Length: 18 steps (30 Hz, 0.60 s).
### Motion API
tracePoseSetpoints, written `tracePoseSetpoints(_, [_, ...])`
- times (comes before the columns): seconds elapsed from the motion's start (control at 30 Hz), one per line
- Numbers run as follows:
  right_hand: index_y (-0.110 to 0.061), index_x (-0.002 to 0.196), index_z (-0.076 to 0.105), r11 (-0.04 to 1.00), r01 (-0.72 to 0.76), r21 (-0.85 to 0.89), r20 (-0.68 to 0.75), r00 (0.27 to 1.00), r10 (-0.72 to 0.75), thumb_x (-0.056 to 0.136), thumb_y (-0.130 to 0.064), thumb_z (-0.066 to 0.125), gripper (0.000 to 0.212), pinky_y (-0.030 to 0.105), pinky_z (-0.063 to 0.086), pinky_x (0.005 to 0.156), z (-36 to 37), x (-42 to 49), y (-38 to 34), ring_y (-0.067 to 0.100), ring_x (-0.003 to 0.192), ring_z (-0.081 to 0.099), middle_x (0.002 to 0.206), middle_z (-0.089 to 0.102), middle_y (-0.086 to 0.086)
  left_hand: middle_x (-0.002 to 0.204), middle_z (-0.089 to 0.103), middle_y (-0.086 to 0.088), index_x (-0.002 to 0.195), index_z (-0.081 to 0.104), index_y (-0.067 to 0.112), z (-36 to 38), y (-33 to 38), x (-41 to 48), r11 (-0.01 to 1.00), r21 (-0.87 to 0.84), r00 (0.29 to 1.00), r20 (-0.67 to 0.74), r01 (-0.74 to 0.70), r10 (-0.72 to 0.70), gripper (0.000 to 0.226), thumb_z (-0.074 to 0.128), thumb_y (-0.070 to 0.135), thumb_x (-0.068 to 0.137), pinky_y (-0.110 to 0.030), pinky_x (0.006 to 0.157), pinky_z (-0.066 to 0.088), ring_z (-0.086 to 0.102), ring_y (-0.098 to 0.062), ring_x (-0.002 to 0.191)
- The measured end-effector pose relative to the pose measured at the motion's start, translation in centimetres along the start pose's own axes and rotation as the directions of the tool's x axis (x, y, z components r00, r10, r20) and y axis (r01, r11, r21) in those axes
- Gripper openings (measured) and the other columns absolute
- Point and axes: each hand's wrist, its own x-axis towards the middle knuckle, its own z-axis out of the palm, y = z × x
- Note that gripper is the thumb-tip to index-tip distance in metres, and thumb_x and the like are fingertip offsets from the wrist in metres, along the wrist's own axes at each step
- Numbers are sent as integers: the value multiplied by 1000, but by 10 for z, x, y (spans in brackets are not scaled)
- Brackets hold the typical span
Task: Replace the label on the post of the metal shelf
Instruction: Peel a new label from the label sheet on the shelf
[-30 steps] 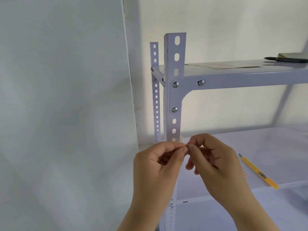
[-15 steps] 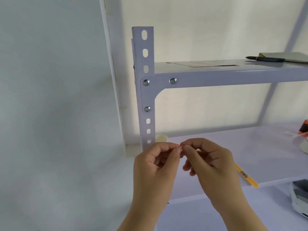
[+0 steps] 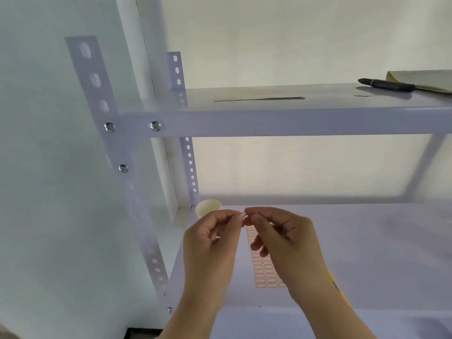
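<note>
Fingers [image 3: 238,217] of both hands still pinch a tiny label [image 3: 242,213]; label sheet [image 3: 263,270] now visible.

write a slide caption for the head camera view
Both hands pinch a small label above a label sheet on the shelf, beside the post.

Left hand [image 3: 212,237] and right hand [image 3: 285,241] pinch a small label [image 3: 242,214] between fingertips, above a label sheet [image 3: 263,270] on the metal shelf [image 3: 367,253]; front post [image 3: 117,152] at left.
</note>
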Motion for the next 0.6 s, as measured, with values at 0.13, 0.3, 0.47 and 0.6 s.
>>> tracePoseSetpoints(0.13, [-27, 86, 79, 999, -39, 22, 35, 999, 38, 92, -8, 61, 27, 22, 50, 51, -3, 14, 10, 11, 52, 64, 78, 79, -8, 76, 79, 9, 78, 78, 21, 9, -6, 6, 999, 29, 999, -41, 29, -28, 17, 69, 12, 88, -14, 65, 53, 71, -4, 71])
tracePoseSetpoints(0.3, [-29, 87, 79, 998, -67, 5, 33, 997, 67, 91, -8, 62, 27, 22, 51, 49, 10, 28, 21, 10, 51, 66, 78, 79, -9, 76, 78, 6, 77, 78, 22, 4, -21, 30, 996, 89, 996, -89, 11, -3, 15, 70, 13, 87, -19, 67, 55, 72, -14, 76])
tracePoseSetpoints(0.47, [-23, 93, 78, 994, -105, -41, -12, 994, 105, 92, -7, 60, 24, 20, 51, 48, 24, 42, 32, 7, 48, 64, 79, 78, -13, 74, 77, 14, 80, 77, 27, 0, -45, 64, 979, 203, 992, -124, 13, 13, 13, 72, 17, 86, -23, 69, 56, 72, -8, 75])
tracePoseSetpoints(0.6, [-23, 94, 79, 988, -139, -72, -56, 989, 135, 92, -8, 60, 24, 21, 51, 49, 30, 49, 42, 7, 49, 65, 79, 78, -11, 77, 75, 17, 87, 79, 24, 4, -65, 86, 939, 343, 991, -112, -26, 68, 9, 71, 21, 88, -16, 67, 51, 69, -1, 75])
